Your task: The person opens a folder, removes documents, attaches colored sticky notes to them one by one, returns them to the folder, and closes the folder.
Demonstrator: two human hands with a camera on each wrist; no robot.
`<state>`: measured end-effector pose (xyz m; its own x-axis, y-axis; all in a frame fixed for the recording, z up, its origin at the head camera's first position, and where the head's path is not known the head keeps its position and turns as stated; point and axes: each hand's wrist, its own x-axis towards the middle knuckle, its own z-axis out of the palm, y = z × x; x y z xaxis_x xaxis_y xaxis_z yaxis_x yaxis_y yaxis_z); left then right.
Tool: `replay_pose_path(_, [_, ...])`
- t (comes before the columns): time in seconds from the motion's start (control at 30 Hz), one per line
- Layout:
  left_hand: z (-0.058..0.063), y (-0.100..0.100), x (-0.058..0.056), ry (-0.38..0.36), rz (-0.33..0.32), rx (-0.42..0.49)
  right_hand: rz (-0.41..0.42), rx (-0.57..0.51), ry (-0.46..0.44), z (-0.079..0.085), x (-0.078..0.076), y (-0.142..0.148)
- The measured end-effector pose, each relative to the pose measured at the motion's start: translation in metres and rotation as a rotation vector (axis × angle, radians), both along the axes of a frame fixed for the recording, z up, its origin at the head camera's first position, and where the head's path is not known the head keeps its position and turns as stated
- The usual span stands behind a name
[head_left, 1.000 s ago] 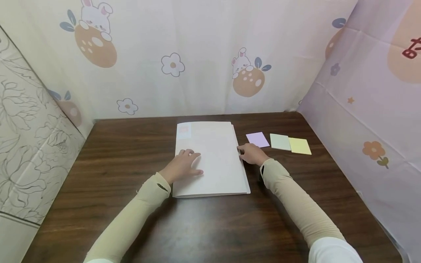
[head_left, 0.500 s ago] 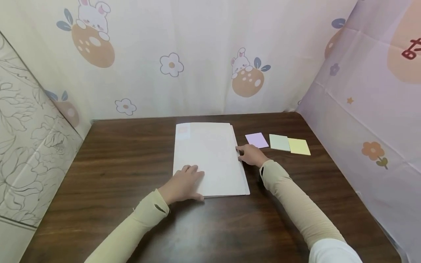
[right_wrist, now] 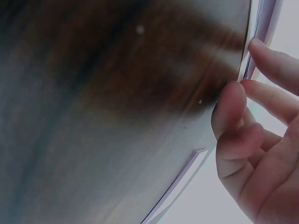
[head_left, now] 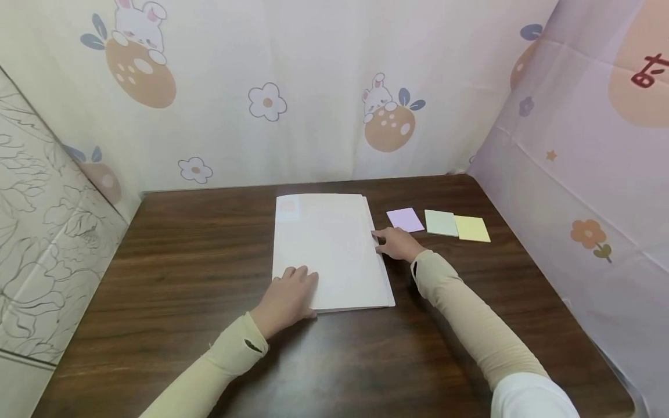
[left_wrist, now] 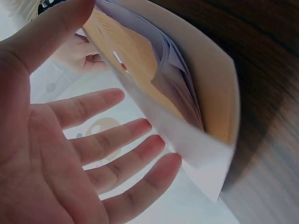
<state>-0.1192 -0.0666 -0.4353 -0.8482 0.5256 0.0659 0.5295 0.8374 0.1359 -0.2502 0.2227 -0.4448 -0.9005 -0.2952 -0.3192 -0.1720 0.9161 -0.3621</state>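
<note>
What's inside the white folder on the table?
Through its open edge, the white folder shows pale sheets beside a tan layer. The front cover hides whatever lies deeper.

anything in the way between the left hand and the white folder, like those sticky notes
Nothing visible: the left hand lies over the near left corner of the white folder. The purple note, pale green note and yellow note lie on the table past the folder's right side, away from that hand.

Folder: smooth matt card. Table: glossy wood grain. Paper squares: matt. Curtain: creased cloth.
</note>
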Motion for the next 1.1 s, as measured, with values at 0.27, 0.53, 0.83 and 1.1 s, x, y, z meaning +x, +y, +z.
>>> replay_pose_path(0.27, [0.0, -0.008, 0.007, 0.129, -0.04, 0.019, 0.008, 0.01, -0.002, 0.001, -0.001, 0.002])
replay_pose_path(0.53, [-0.001, -0.014, 0.013, 0.247, -0.088, 0.029, 0.015, -0.009, 0.033, 0.002, 0.001, 0.003])
replay_pose_path(0.83, [-0.001, -0.022, 0.02, 0.214, -0.033, 0.197, -0.007, -0.082, 0.188, 0.007, 0.002, 0.001])
replay_pose_path(1.1, [-0.005, -0.032, 0.03, 0.234, 0.098, 0.419, 0.116, 0.019, 0.109, 0.005, 0.003, -0.019])
